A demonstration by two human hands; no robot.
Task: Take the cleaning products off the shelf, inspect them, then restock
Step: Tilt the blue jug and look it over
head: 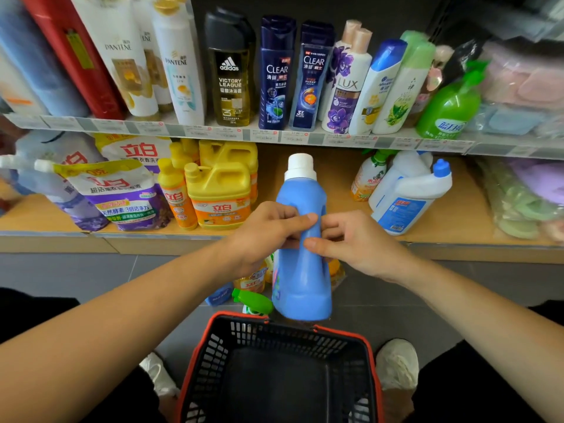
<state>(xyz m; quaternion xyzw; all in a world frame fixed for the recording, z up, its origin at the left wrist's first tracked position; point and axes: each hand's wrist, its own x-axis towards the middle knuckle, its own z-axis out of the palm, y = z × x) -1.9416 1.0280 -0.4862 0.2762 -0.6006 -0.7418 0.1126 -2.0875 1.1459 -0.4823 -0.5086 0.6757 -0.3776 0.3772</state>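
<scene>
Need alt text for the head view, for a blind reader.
The left hand and right hand grip a white-capped blue bottle in front of a shelf holding yellow detergent jugs; a red-rimmed basket is below.

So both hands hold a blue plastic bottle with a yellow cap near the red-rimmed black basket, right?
No: the cap is white. In the head view, the left hand and right hand hold the blue plastic bottle near the red-rimmed black basket.
</scene>
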